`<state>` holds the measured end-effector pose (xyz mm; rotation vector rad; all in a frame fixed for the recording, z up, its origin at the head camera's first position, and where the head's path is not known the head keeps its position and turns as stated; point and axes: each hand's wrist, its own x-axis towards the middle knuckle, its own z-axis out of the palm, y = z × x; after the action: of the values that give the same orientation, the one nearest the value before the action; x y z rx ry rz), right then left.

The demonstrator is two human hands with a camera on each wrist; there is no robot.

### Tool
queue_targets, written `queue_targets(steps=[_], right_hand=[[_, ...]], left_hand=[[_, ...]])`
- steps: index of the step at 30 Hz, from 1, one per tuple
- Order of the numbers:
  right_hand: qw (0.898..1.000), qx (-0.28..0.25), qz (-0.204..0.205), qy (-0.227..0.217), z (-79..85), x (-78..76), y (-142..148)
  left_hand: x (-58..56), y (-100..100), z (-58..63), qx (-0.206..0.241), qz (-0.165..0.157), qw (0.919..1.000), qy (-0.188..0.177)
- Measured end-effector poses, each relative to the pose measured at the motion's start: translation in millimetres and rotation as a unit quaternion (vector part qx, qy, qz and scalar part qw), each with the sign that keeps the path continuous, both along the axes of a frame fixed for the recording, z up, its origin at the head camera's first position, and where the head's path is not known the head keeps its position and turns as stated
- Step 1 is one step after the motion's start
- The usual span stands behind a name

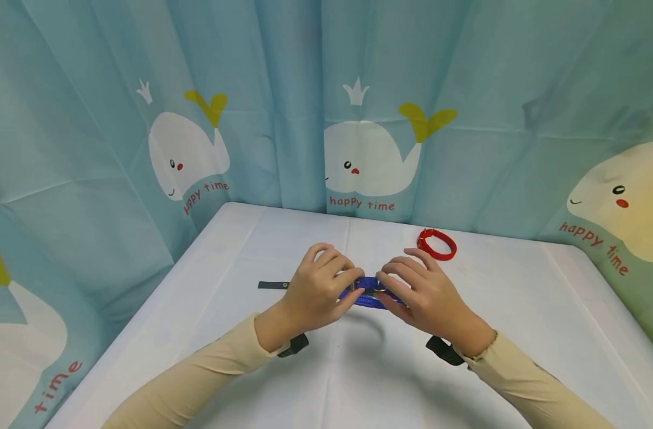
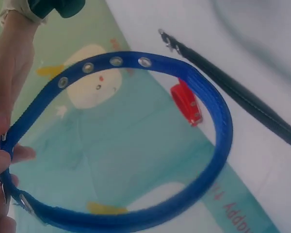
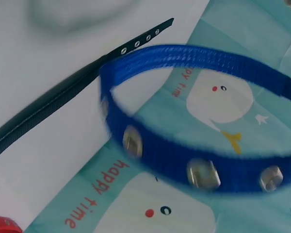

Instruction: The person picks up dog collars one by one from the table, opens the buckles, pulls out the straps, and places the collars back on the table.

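Blue collar [image 1: 366,282]: left hand [image 1: 321,288] pinched it at nine o'clock, right hand [image 1: 429,293] three; seemed mid-buckling, likely needed threading next.

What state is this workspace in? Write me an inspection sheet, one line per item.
Surface: white table, faintly creased.
Job's things: blue collar, bent into a loop, with eyelets and metal studs; whether buckled, cannot tell.
Clutter: red collar near the far edge; black strap lying apart from it.
Grippers: left hand and right hand both pinch the blue collar.
Cables: nothing seen.
Surroundings: curtain printed with whales and "happy time".
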<state>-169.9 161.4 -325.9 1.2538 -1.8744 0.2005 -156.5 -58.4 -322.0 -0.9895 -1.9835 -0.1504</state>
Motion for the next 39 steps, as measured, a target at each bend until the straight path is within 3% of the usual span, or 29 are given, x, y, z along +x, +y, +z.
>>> queue_targets(steps=[8, 20, 29, 34, 39], right_hand=[[1.000, 0.006, 0.019, 0.007, -0.9, -1.8, -1], [1.000, 0.009, 0.009, 0.000, 3.2, 0.4, -11], [0.998, 0.022, -0.005, -0.054, 2.3, -0.8, -12], [0.999, 0.017, 0.014, -0.043, 2.9, -1.8, -10], [0.999, 0.029, 0.011, -0.008, 5.4, -2.4, -1]], left_hand=[[-0.1, -1, 0.7, 0.001, 0.001, 1.0000, -0.008], [0.4, 3, -2.8, -0.001, 0.016, 0.9998, -0.012], [1.0, 4, -5.5, -0.024, 0.041, 0.9986, -0.021], [0.5, 5, -6.3, -0.030, 0.028, 0.9975, -0.057], [-1.8, 1, -9.7, -0.057, 0.044, 0.9885, -0.133]])
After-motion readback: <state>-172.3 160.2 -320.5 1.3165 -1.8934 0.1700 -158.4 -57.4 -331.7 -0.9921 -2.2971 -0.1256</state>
